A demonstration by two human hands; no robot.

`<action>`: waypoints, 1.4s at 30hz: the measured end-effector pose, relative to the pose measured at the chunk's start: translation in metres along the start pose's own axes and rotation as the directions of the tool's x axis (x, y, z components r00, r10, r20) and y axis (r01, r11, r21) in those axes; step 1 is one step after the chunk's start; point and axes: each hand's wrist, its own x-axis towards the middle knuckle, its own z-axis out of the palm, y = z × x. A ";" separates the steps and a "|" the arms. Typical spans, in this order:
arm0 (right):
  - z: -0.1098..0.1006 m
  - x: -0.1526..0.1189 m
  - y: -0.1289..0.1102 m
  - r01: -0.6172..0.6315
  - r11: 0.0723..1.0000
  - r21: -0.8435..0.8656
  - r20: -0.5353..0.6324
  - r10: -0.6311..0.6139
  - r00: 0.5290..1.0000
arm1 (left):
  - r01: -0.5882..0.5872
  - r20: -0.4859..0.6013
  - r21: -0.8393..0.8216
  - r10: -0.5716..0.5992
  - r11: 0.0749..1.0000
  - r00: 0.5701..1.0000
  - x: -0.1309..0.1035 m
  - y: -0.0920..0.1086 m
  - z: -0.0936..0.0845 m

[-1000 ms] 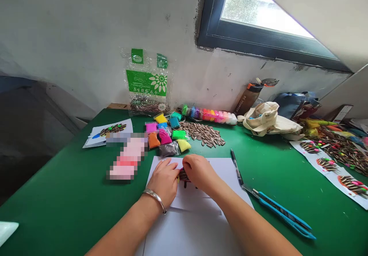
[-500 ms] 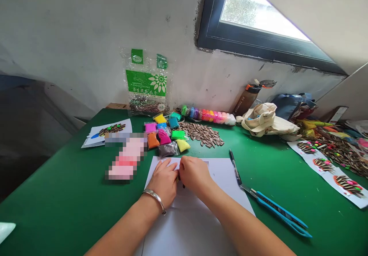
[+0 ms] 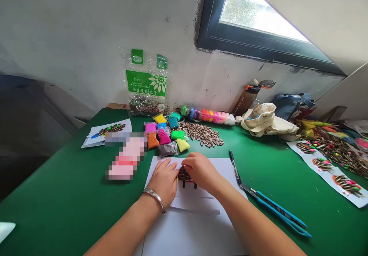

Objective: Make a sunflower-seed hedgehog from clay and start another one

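Note:
My left hand (image 3: 164, 180), with a silver bracelet at the wrist, lies on white paper (image 3: 184, 231), its fingers stretched out. Against its fingertips is a small figure (image 3: 184, 174) covered in striped sunflower seeds, with two short dark legs and a bit of yellow at its left edge. My right hand (image 3: 201, 172) covers the figure's right part. Its fingers are curled and pinched together over the seeds; what sits between them is hidden.
Bagged coloured clay (image 3: 164, 136) and loose sunflower seeds (image 3: 205, 134) lie beyond the paper. A pen (image 3: 235, 167) and blue tweezers (image 3: 281, 212) lie to the right. Finished seed pictures (image 3: 323, 164) are further right, another card (image 3: 110, 131) at left. A seed bag (image 3: 146, 89) leans on the wall.
My right hand has shifted slightly right and lifted off the figure's left part, uncovering its seeds and both legs. My left hand stays in place.

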 end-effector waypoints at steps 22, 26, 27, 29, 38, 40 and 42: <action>0.003 0.006 -0.009 0.104 0.966 -0.235 0.041 -0.097 0.994 | -0.007 -0.005 0.013 0.007 1.000 1.000 0.000 0.002 -0.002; 0.005 0.003 -0.009 0.003 0.985 -0.171 -0.015 -0.006 1.000 | -0.007 -0.017 0.007 0.008 1.000 1.000 0.000 0.001 -0.001; 0.005 0.002 -0.008 -0.015 0.988 -0.156 -0.028 0.011 1.000 | -0.008 -0.023 0.004 0.008 1.000 1.000 -0.001 0.001 -0.001; 0.005 0.001 -0.008 -0.030 0.990 -0.139 -0.042 0.024 0.999 | -0.010 -0.035 -0.002 0.010 1.000 0.999 -0.001 0.001 -0.001; 0.002 -0.010 -0.006 -0.027 0.994 -0.102 -0.020 0.025 0.999 | -0.022 -0.014 0.013 0.022 1.000 1.000 -0.005 0.004 -0.005; 0.004 -0.012 -0.006 -0.023 0.995 -0.092 -0.018 0.021 1.000 | -0.021 0.003 0.026 0.021 0.999 1.000 -0.006 0.005 -0.005; 0.007 -0.012 -0.008 -0.022 0.995 -0.096 -0.011 0.021 1.000 | -0.017 0.017 0.042 0.017 0.999 1.000 -0.007 0.006 -0.004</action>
